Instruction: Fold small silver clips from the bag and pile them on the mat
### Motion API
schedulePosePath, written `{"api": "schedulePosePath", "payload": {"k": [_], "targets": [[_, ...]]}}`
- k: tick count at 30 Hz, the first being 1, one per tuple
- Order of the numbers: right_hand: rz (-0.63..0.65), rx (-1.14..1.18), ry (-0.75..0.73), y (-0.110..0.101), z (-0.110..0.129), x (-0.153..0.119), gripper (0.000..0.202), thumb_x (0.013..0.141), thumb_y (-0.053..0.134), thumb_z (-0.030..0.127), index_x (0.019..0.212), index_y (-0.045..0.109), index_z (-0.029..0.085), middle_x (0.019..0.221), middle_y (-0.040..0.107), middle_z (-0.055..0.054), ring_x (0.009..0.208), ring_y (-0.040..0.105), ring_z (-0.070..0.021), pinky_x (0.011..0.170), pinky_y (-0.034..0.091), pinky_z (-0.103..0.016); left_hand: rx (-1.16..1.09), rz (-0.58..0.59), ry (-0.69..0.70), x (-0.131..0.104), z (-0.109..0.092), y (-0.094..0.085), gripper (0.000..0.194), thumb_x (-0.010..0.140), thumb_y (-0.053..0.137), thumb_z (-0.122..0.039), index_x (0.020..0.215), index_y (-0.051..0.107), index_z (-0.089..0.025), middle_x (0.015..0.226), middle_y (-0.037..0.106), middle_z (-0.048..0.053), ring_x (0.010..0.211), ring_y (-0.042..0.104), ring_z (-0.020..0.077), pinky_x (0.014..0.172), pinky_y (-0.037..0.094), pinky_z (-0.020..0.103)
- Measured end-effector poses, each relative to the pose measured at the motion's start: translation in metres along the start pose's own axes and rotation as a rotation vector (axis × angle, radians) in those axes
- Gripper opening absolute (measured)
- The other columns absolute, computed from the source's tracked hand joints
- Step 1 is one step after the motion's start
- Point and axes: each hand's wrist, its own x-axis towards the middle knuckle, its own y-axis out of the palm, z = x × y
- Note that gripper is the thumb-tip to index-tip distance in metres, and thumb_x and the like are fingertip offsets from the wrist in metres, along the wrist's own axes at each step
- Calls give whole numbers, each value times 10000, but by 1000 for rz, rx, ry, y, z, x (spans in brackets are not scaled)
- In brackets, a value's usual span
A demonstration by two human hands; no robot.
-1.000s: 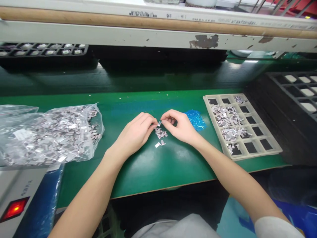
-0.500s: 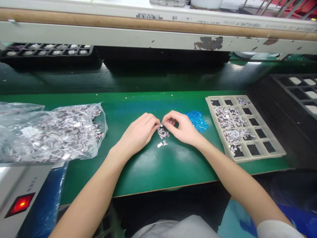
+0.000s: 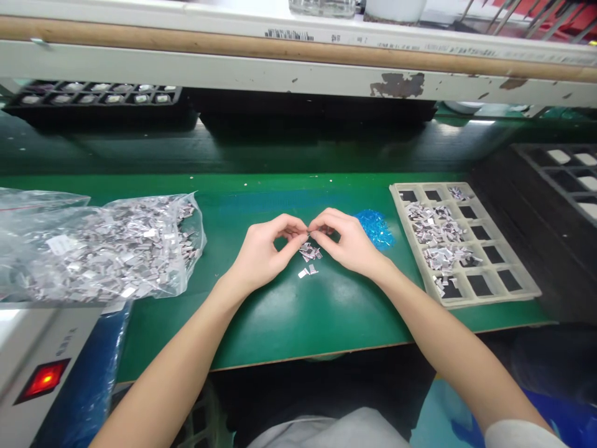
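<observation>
Over the green mat, my left hand [image 3: 273, 249] and my right hand [image 3: 344, 238] meet fingertip to fingertip. Each has thumb and forefinger pinched together. Whatever sits in the pinch is tiny and dark, mostly covered by the fingers, so I cannot name it. Just below the fingertips lies a small pile of flat silvery pieces [image 3: 310, 252]. Two or so loose silvery pieces [image 3: 307, 271] lie apart from it, nearer to me. Beside my right hand, on its far right, is a heap of small shiny blue film pieces [image 3: 375, 229].
At left lies a clear plastic bag [image 3: 116, 249] full of silvery pieces. A pale compartment tray [image 3: 466, 246] at right holds more of them in several cells. Black trays [image 3: 97, 102] stand at the back left. A grey box with a lit red switch [image 3: 44, 379] is front left.
My left hand's fingers have shifted from bunched over the pile to a thumb-and-forefinger pinch against my right fingertips. The whole view has moved slightly; the pile looks much the same.
</observation>
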Motion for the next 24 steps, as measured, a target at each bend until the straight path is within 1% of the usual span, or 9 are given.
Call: {"api": "schedulePosePath", "payload": {"k": [2, 4, 9, 12, 15, 18, 20, 22, 24], "targets": [[-14, 26, -1, 1, 2, 0, 117, 1017, 564, 179, 954, 659, 210, 942, 654, -33, 872, 610, -181, 789, 500, -329, -103, -19, -42, 0, -1, 3, 147, 935, 722, -269, 1059, 707, -190, 989, 765, 44, 878, 734, 189, 834, 605, 310], [-34, 34, 3, 3, 4, 0, 120, 1023, 547, 185, 952, 642, 208, 947, 644, -36, 864, 605, -177, 781, 502, -324, -125, -31, -61, 0, -1, 6, 184, 909, 751, -277, 1066, 724, -185, 991, 773, 49, 865, 741, 190, 839, 619, 312], [-40, -46, -12, 6, 4, -2, 117, 1031, 525, 194, 969, 622, 208, 958, 638, -45, 898, 594, -191, 807, 490, -343, -104, -88, -109, 0, 0, 9, 114, 921, 729, -286, 974, 771, -194, 904, 794, 33, 800, 764, 189, 814, 639, 308], [-36, -92, -15, 7, 3, -4, 119, 1018, 522, 188, 957, 622, 211, 941, 644, -49, 907, 593, -203, 811, 485, -353, -104, -77, -115, -1, 0, 9, 120, 910, 745, -291, 980, 784, -201, 906, 805, 29, 794, 780, 198, 791, 654, 306], [-41, -111, -14, 9, 3, -4, 97, 973, 541, 162, 934, 617, 209, 921, 636, -45, 888, 593, -201, 793, 481, -349, -110, -64, -125, -2, -1, 9, 133, 908, 753, -301, 993, 782, -203, 923, 812, 30, 813, 793, 209, 780, 664, 302], [-61, -97, -7, 10, 2, -4, 80, 922, 574, 143, 892, 610, 208, 884, 625, -31, 853, 588, -194, 769, 477, -342, -129, -53, -140, -2, -2, 9, 142, 904, 763, -308, 996, 775, -201, 926, 810, 29, 821, 796, 210, 778, 665, 294], [-78, -78, -11, 10, 2, -3, 87, 913, 578, 141, 873, 612, 210, 866, 630, -26, 840, 589, -192, 763, 479, -341, -177, -44, -165, -1, -3, 9, 162, 901, 771, -319, 1008, 769, -198, 929, 806, 33, 805, 792, 208, 769, 667, 296], [-92, -65, -30, 9, 2, -3, 105, 928, 564, 137, 906, 634, 212, 899, 655, -33, 864, 601, -197, 778, 490, -346, -258, -34, -205, 1, -3, 8, 189, 893, 783, -337, 1010, 764, -190, 900, 796, 38, 760, 780, 202, 738, 668, 301], [-100, -82, -63, 8, 2, -3, 137, 950, 551, 134, 981, 658, 213, 970, 683, -46, 910, 613, -206, 810, 501, -359, -340, -37, -251, 2, -3, 7, 208, 885, 792, -348, 996, 761, -175, 843, 779, 43, 709, 759, 192, 705, 663, 304]]}}
